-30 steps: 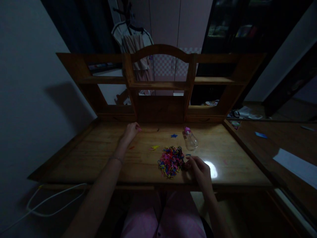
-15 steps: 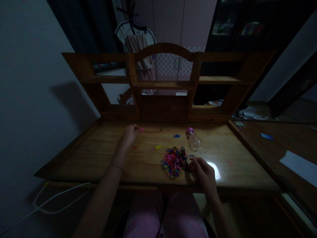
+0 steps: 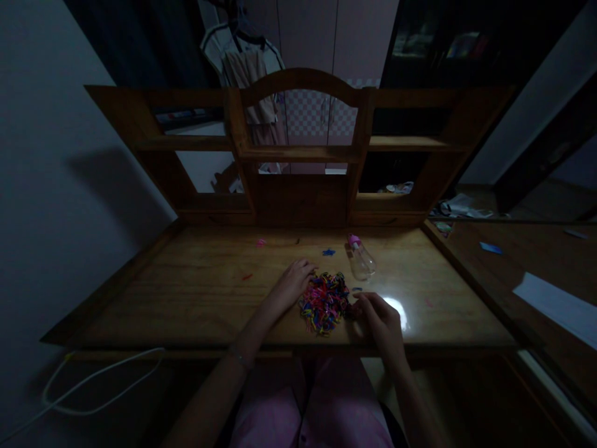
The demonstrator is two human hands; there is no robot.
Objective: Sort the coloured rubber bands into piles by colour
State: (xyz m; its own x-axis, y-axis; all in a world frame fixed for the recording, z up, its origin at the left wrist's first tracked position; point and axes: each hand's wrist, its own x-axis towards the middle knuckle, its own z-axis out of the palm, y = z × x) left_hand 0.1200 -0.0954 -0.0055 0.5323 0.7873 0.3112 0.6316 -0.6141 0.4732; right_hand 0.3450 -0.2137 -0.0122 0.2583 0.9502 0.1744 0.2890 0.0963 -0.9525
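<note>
A heap of small coloured loops (image 3: 325,305), which look like rubber bands in pink, red, blue, yellow and black, lies near the desk's front edge. My left hand (image 3: 295,280) is at its upper left edge, fingers stretched out over the nearest loops. At the heap's right side, my right hand (image 3: 380,317) has thumb and fingers closed together by some dark loops; what they pinch is hidden. Sorted apart are a pink group (image 3: 260,242), a blue group (image 3: 329,252) and a red piece (image 3: 247,276). A single dark blue piece (image 3: 357,289) lies above my right fingers.
A clear bulb-shaped bottle with a pink cap (image 3: 355,241) lies behind the heap. A tiny dark piece (image 3: 298,241) is near the back. The wooden shelf unit (image 3: 303,152) closes off the desk's far side. White paper (image 3: 555,305) lies on the surface to the right.
My left hand has moved from the pink group at the back, rightward and nearer, to the heap; it now covers the yellow group's spot. My right hand has stayed by the heap.
</note>
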